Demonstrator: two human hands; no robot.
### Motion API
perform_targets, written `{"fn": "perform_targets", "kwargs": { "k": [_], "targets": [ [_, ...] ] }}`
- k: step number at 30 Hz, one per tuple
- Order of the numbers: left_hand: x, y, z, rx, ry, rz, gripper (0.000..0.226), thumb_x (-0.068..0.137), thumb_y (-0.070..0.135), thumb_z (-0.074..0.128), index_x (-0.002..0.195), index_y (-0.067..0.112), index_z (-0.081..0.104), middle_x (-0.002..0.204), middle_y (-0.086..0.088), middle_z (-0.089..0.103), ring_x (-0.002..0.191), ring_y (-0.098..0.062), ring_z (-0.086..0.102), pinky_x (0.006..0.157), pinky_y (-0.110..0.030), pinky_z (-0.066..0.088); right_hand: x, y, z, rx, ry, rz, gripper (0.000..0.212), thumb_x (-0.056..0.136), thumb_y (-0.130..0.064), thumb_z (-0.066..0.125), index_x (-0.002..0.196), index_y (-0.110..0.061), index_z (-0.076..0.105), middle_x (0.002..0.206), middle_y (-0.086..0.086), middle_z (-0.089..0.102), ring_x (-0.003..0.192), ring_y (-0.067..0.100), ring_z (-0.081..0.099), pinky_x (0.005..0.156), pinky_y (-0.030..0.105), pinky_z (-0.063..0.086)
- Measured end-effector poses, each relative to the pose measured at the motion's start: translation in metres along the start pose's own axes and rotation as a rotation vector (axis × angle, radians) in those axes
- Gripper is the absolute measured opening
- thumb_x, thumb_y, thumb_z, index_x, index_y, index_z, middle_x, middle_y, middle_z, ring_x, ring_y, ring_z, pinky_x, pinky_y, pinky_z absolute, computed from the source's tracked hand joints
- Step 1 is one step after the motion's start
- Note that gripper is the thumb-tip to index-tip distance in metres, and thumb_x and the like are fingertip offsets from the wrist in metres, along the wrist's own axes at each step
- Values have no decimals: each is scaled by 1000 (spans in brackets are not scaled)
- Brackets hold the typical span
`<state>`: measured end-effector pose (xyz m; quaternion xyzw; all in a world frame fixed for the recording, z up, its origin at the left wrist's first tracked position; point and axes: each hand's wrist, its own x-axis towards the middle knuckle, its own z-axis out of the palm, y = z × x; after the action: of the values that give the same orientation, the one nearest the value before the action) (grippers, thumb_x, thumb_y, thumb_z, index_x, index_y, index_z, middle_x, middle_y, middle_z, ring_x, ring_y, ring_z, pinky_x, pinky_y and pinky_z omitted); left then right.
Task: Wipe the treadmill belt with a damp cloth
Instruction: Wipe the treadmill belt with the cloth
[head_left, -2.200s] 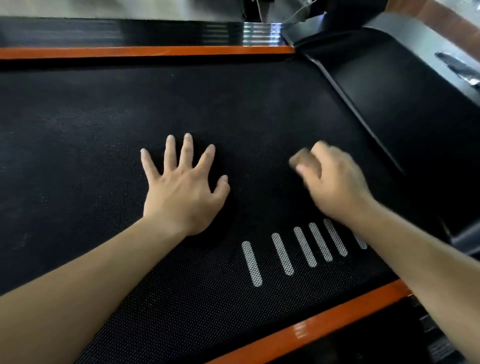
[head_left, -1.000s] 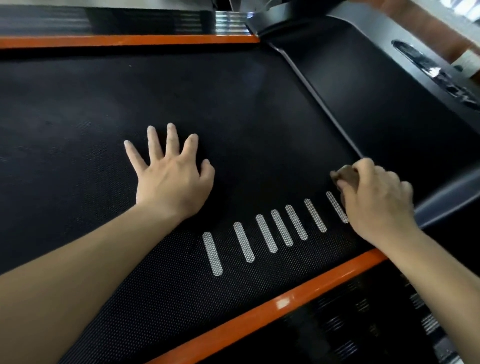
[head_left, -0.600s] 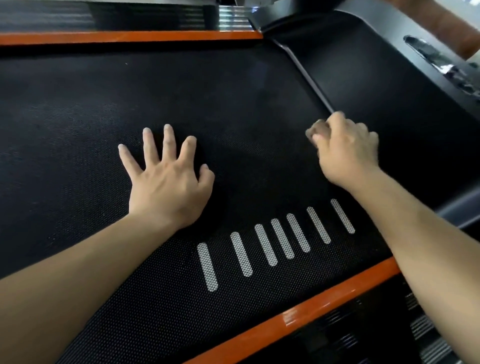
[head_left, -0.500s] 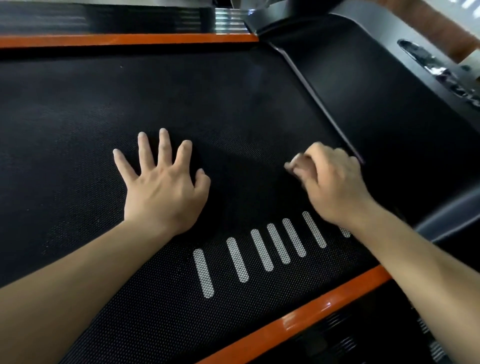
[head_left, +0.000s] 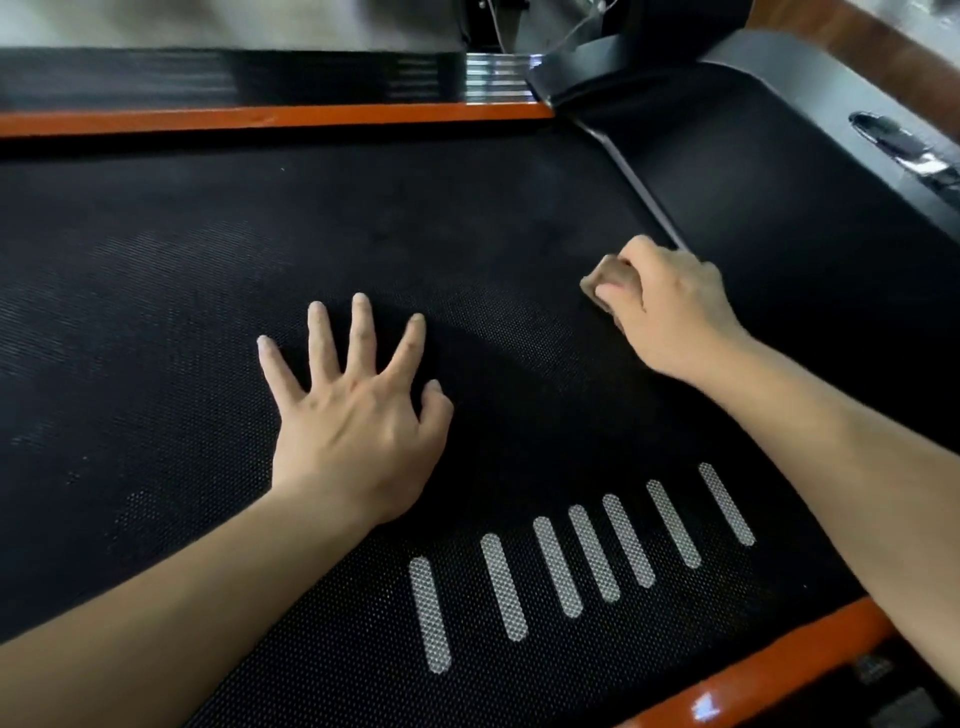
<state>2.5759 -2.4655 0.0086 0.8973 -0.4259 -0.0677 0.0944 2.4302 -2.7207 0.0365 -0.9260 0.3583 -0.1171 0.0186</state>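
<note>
The black textured treadmill belt (head_left: 156, 322) fills most of the view, with several white stripes (head_left: 582, 561) printed near its front edge. My left hand (head_left: 353, 421) lies flat on the belt with fingers spread. My right hand (head_left: 670, 306) grips a small brown cloth (head_left: 610, 275), bunched under curled fingers, and presses it on the belt close to the motor cover's edge. Most of the cloth is hidden under the hand.
Orange side rails run along the far edge (head_left: 260, 117) and the near edge (head_left: 753, 670) of the belt. The black motor cover (head_left: 805, 218) rises at the right, with a silver emblem (head_left: 904, 145). A black upright base (head_left: 639, 47) stands at the back.
My right hand with the cloth slid back and forth on the belt's right part and now sits farther away, near the motor cover. My left hand stayed flat in place.
</note>
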Motion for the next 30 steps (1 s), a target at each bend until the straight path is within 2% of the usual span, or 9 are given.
{"fn": "perform_targets", "kwargs": {
  "k": [4, 8, 12, 15, 17, 19, 23, 26, 30],
  "targets": [
    [1, -1, 1, 6, -6, -9, 72, 91, 62, 9, 160, 42, 0, 171, -5, -8, 155, -34, -17, 118, -68, -10, 69, -4, 11, 29, 51, 142, 29, 101, -40, 49, 116, -15, 51, 117, 12, 65, 109, 38, 58, 93, 48, 38],
    [0, -2, 0, 8, 2, -3, 72, 91, 62, 9, 160, 42, 1, 171, -5, -8, 155, -34, -18, 119, -67, -11, 65, -15, 22, 25, 89, 25, 22, 99, -39, 51, 98, -17, 49, 95, 2, 60, 97, 34, 58, 87, 46, 37],
    [-1, -2, -1, 3, 3, -5, 72, 91, 63, 8, 160, 43, -1, 171, -5, -11, 154, -33, -21, 119, -66, -13, 76, -6, 18, -24, 28, -65, 24, 101, -39, 51, 100, -16, 49, 98, 8, 63, 100, 36, 59, 89, 48, 37],
    [0, -2, -1, -2, 4, -2, 72, 91, 63, 8, 160, 44, -2, 171, -4, -12, 154, -33, -23, 119, -66, -14, 122, -5, 18, -69, 47, 93, 30, 102, -40, 46, 115, -14, 51, 115, 17, 65, 109, 39, 57, 92, 48, 36],
    [0, -1, -1, -3, 8, -1, 72, 91, 63, 9, 160, 44, -1, 171, -4, -12, 154, -33, -22, 119, -66, -14, 132, -9, 20, -57, 77, 142, 29, 103, -39, 46, 118, -14, 52, 116, 15, 65, 108, 38, 57, 93, 48, 36],
    [-1, -1, -1, -6, 12, -4, 73, 91, 63, 10, 160, 44, 1, 171, -4, -10, 155, -33, -21, 119, -65, -13, 123, -13, 22, -20, 76, 80, 26, 102, -39, 49, 111, -15, 52, 109, 11, 64, 103, 35, 57, 93, 48, 36],
    [-1, -2, -1, -8, 14, -2, 72, 91, 63, 11, 160, 44, 1, 171, -4, -10, 154, -33, -21, 119, -65, -14, 101, -22, 18, 89, -57, -87, 23, 101, -39, 54, 107, -17, 51, 95, 2, 55, 92, 25, 46, 96, 47, 35],
    [-2, -1, -1, -11, 20, 0, 72, 91, 63, 11, 160, 44, 3, 171, -4, -9, 155, -33, -21, 119, -65, -14, 137, -25, 24, 23, 10, -97, 24, 100, -44, 53, 105, -20, 52, 103, 9, 62, 103, 35, 55, 95, 49, 36],
    [-1, 0, -1, -13, 30, 8, 71, 92, 63, 12, 160, 44, 5, 171, -5, -8, 155, -34, -20, 119, -65, -14, 197, -30, 43, -87, 93, 5, 32, 102, -44, 49, 120, -18, 54, 120, 19, 62, 115, 41, 52, 95, 49, 35]
  ]
}}
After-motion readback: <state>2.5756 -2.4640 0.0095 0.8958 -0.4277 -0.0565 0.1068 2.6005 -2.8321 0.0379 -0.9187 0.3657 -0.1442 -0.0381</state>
